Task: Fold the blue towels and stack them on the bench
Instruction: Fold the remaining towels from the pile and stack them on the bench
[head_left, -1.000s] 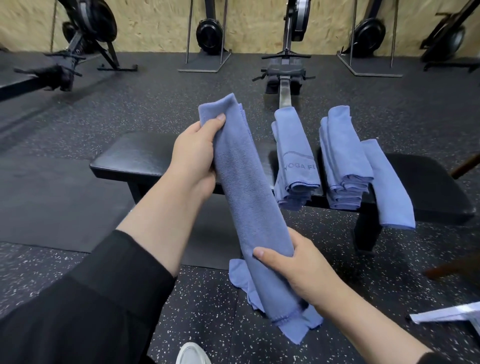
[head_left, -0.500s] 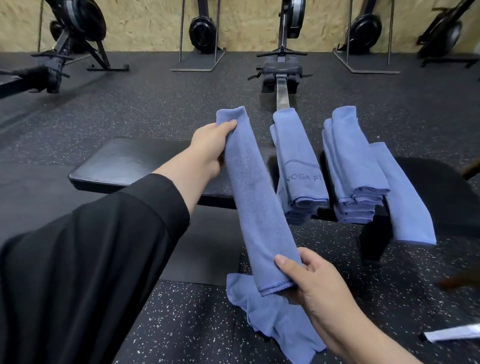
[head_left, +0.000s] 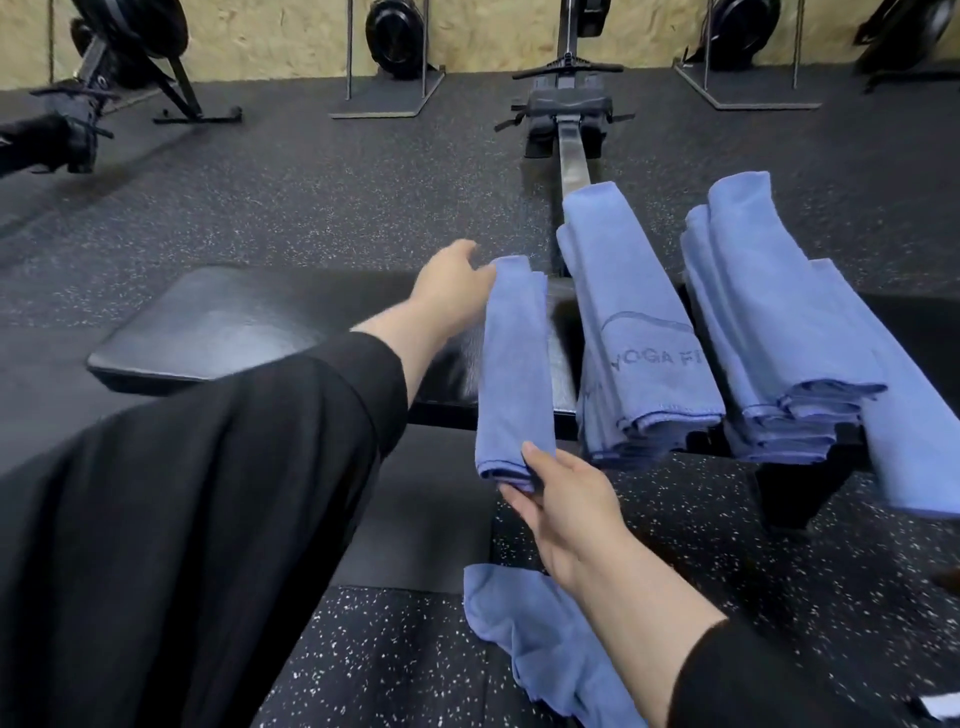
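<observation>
A folded blue towel (head_left: 511, 364) lies across the black bench (head_left: 218, 322), its near end hanging over the front edge. My left hand (head_left: 452, 283) holds its far end. My right hand (head_left: 566, 499) pinches its near end between thumb and fingers. To its right on the bench sit a folded stack with "YOGA FI" lettering (head_left: 631, 332), a taller folded stack (head_left: 769, 322), and one long towel (head_left: 904, 405) draped over the edge. An unfolded blue towel (head_left: 540, 639) lies crumpled on the floor below my right forearm.
Rowing machines stand on the dark speckled floor behind the bench, one rail (head_left: 571, 156) running straight back from it. A plywood wall (head_left: 493, 26) closes the far side. A white object (head_left: 945, 706) lies on the floor at the bottom right.
Both hands have carried the folded towel forward and down onto the bench, left of the lettered stack. It was held in the air in front of me before.
</observation>
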